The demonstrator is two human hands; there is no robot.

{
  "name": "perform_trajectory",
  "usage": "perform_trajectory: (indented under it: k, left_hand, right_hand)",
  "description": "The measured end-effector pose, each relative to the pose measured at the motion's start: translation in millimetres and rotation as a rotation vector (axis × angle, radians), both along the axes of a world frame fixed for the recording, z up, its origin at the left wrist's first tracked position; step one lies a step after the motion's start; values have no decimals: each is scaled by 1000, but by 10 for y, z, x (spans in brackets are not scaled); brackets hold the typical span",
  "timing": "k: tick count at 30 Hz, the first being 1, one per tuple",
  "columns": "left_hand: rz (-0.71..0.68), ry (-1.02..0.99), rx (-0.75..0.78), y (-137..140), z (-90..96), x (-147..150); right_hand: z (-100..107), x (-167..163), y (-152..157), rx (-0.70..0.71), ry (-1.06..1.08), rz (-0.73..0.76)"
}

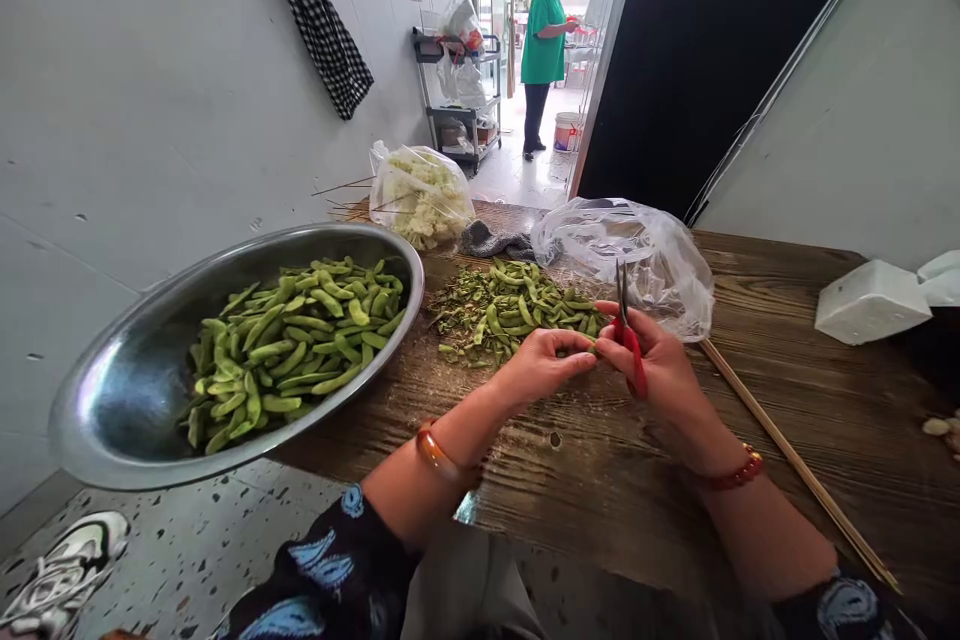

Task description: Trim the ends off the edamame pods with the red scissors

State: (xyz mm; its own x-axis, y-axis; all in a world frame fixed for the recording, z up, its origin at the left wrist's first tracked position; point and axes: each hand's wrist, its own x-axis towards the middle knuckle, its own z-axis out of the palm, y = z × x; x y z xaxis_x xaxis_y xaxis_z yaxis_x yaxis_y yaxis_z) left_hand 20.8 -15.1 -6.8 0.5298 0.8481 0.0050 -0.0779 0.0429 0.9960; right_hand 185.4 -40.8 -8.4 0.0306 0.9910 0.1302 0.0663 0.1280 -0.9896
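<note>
My right hand is closed around red-handled scissors, whose dark blades point up and away from me. My left hand pinches a green edamame pod, mostly hidden by the fingers; its fingertips meet those of my right hand. Just beyond both hands lies a pile of edamame pods on the wooden table, with small trimmed bits on its left side. A large steel bowl to the left holds many more pods.
Behind the pile are a bag of cauliflower, a grey cloth and a crumpled clear plastic bag. Thin wooden skewers lie at right, near a white box. A person in green stands by the doorway, beyond a cart.
</note>
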Motion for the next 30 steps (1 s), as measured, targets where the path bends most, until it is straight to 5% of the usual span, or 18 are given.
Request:
perform_trajectory:
  k: [8, 14, 22, 30]
  left_hand:
    - [140, -113, -103, 55, 33, -60]
    - [116, -122, -83, 65, 75, -76]
    - [112, 26, 80, 59, 35, -77]
    - [135, 85, 149, 76, 54, -88]
  right_hand:
    - [-68, 71, 37, 149, -365, -20]
    - [-130, 81, 40, 283, -658, 28]
    - [-125, 99, 44, 385, -781, 93]
    - [-126, 80, 20, 329, -775, 68]
